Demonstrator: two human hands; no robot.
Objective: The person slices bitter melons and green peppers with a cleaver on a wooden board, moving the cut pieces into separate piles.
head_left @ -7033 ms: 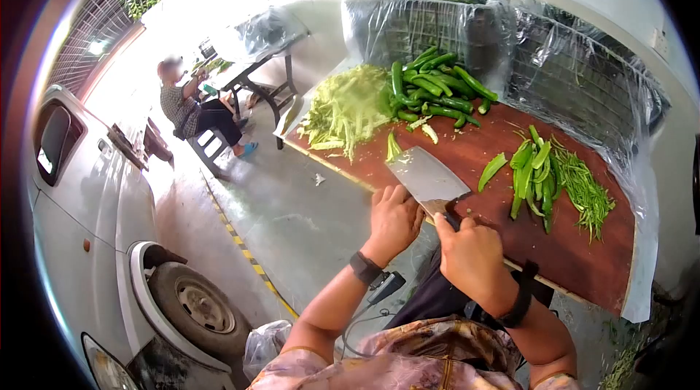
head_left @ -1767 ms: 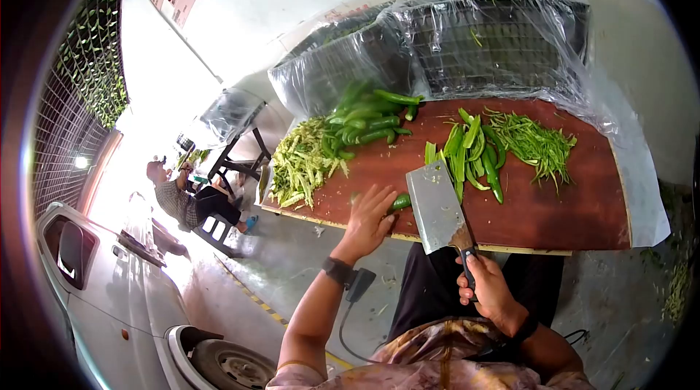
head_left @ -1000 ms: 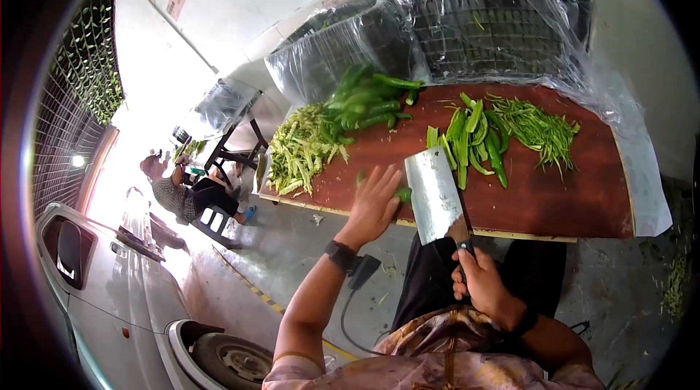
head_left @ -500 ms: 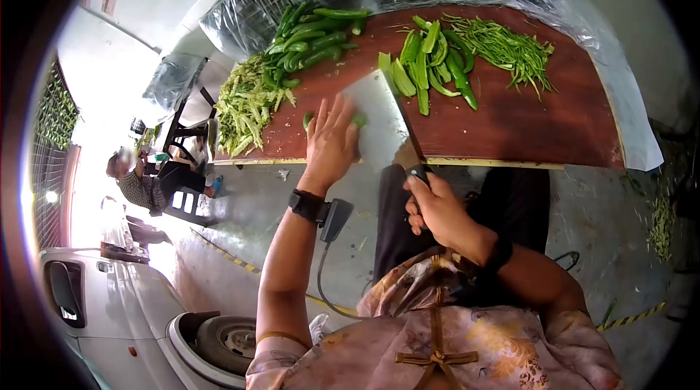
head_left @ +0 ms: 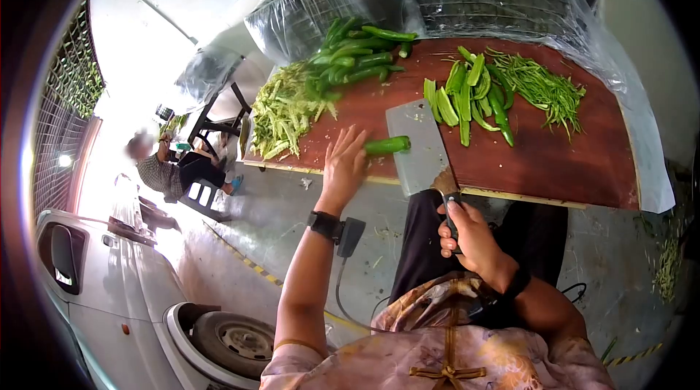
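My right hand (head_left: 470, 237) is wrapped round the black handle of a broad cleaver (head_left: 419, 143), whose blade lies low over the board, pointing away from me. Flat, with fingers stretched, my left hand (head_left: 345, 168) rests over one end of a green pepper (head_left: 388, 145); the pepper's other end reaches the blade's left edge. Part of this pepper is hidden under the fingers. Right of the blade lie split green pepper pieces (head_left: 467, 95), and beyond them a heap of thin green strips (head_left: 548, 91).
Whole green peppers (head_left: 357, 55) are piled at the back left of the reddish board (head_left: 539, 168). Pale pepper cores (head_left: 288, 113) lie beside them. Plastic sheeting (head_left: 321, 14) covers the back. A seated person (head_left: 164, 171) and a parked vehicle (head_left: 117, 295) are at left.
The view has shifted, so the board sits lower and further right. The cleaver has moved right off the pepper, which now shows more beside my left hand.
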